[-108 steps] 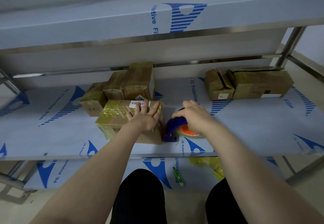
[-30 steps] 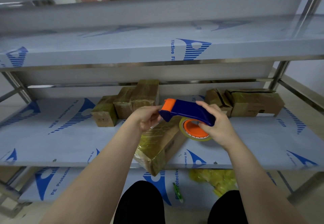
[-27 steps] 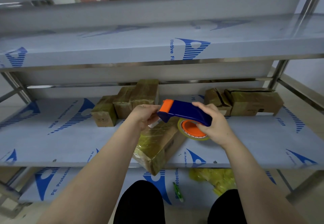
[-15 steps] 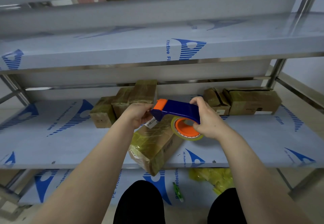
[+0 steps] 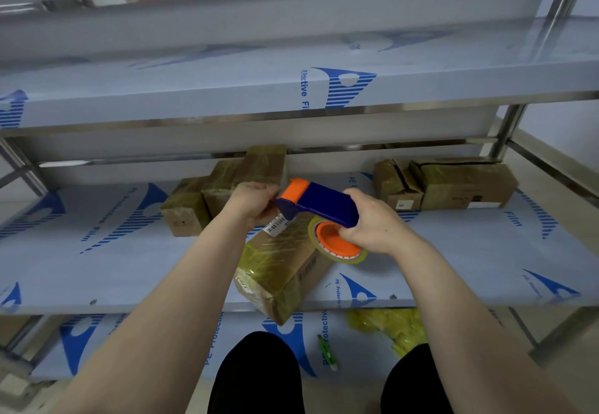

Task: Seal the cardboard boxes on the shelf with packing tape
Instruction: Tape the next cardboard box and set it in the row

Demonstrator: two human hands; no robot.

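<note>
Seemingly midway: front box heavily taped. Above it, right hand grip clamped round tape dispenser, left hand grip pinching its nose. 2 boxes behind-right of it look unsealed.

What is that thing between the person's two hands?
A blue and orange tape dispenser, in the head view. The right hand grips its body; the left hand holds its orange end.

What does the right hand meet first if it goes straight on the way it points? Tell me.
The right hand grips the blue and orange plastic tape dispenser, nose pointing left and away. First in line: the left hand, curled at that nose, probably at the same depth.
</note>
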